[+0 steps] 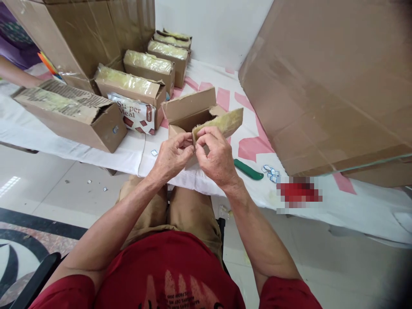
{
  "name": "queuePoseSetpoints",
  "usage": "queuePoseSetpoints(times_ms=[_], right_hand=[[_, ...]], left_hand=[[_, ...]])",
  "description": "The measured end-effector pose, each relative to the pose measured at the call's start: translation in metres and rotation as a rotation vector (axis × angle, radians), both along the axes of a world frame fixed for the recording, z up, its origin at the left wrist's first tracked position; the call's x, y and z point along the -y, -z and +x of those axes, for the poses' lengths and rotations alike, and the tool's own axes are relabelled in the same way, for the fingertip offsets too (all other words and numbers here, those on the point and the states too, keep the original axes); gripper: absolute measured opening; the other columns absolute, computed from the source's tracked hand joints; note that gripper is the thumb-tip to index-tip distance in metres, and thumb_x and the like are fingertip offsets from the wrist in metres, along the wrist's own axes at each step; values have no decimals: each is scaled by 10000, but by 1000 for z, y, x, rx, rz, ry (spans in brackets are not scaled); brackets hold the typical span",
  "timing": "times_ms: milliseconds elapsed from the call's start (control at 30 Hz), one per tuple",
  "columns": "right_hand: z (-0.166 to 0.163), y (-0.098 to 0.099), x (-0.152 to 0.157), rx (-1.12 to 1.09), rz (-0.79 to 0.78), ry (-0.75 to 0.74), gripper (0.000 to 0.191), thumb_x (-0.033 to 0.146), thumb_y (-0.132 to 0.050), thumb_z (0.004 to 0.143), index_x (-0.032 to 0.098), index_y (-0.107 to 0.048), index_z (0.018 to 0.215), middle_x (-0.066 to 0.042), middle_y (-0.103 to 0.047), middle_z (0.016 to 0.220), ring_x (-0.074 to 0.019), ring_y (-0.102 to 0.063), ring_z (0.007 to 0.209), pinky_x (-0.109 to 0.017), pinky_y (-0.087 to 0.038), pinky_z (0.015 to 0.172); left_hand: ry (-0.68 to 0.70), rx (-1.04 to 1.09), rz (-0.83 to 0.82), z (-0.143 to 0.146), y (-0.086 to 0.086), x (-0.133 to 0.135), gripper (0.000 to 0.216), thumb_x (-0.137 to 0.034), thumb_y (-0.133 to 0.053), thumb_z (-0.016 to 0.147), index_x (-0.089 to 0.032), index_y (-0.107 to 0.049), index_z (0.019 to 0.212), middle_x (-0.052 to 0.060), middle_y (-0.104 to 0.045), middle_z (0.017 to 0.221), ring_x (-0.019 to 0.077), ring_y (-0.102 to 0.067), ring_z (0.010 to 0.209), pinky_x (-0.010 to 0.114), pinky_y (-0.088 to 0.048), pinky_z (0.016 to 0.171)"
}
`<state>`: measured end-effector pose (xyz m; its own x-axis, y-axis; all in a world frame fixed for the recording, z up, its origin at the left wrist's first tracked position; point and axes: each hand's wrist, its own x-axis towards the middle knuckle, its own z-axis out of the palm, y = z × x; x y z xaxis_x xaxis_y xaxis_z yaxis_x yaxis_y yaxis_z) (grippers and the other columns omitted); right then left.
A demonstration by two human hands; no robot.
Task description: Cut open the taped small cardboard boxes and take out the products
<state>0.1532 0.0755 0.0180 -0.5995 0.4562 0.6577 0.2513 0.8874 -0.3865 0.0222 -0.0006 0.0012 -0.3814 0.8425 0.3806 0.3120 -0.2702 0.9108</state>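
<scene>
A small cardboard box stands in front of me with its top flaps raised. Yellowish tape covers its right flap. My left hand is closed in a pinch at the near corner of that flap. Close beside it, my right hand pinches the flap's near edge, thumb and forefinger together. The fingertips of both hands nearly meet there. Whether a small piece sits between the left fingers is hidden. Right of my right hand lies a green box cutter, next to several small white-and-blue stickers.
Several taped cardboard boxes stand in a row at the left and back. A white Super Meal pouch leans on one. Large cartons rise on both sides. A blurred red item lies right. Another person's arm reaches in at far left.
</scene>
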Motion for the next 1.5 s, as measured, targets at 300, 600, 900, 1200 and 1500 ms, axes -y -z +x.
queuePoseSetpoints(times_ms=[300, 600, 900, 1200, 1500], right_hand=[[-3, 5, -2, -59, 42, 6, 225, 52, -516, 861, 256, -471, 776, -97, -674, 1021, -237, -670, 1019, -416, -560, 937], [4, 8, -11, -152, 2, 127, 221, 57, -515, 840, 256, -480, 750, -83, -671, 974, -222, -668, 935, -388, -572, 836], [13, -6, 6, -125, -129, 17, 89, 301, -652, 984, 238, -703, 949, -40, -706, 981, -179, -658, 865, -332, -554, 800], [-3, -8, 7, 9, -58, 104, 192, 134, -575, 915, 230, -616, 754, -14, -687, 786, -173, -609, 735, -323, -474, 728], [-7, 0, 6, -87, -72, 125, 197, 133, -542, 892, 245, -517, 733, -1, -630, 750, -161, -568, 701, -310, -465, 697]], left_hand=[[-97, -18, -23, 7, -2, -3, 142, -149, -542, 738, -192, -671, 779, -49, -538, 630, 107, -454, 606, 234, -389, 588], [-150, 26, -39, 2, -4, 1, 258, -161, -561, 727, -192, -772, 872, -30, -609, 667, 121, -496, 631, 239, -434, 606], [-103, 50, -10, 4, -3, 4, 235, -237, -626, 811, -193, -802, 960, -2, -737, 774, 146, -643, 737, 245, -534, 710], [-113, -52, 8, 10, -3, 5, 146, -214, -592, 864, -196, -730, 818, -14, -706, 737, 148, -661, 758, 249, -526, 746], [-194, 10, -15, 15, -2, 1, 226, -161, -564, 782, -192, -779, 846, -31, -690, 691, 135, -615, 694, 238, -497, 682]])
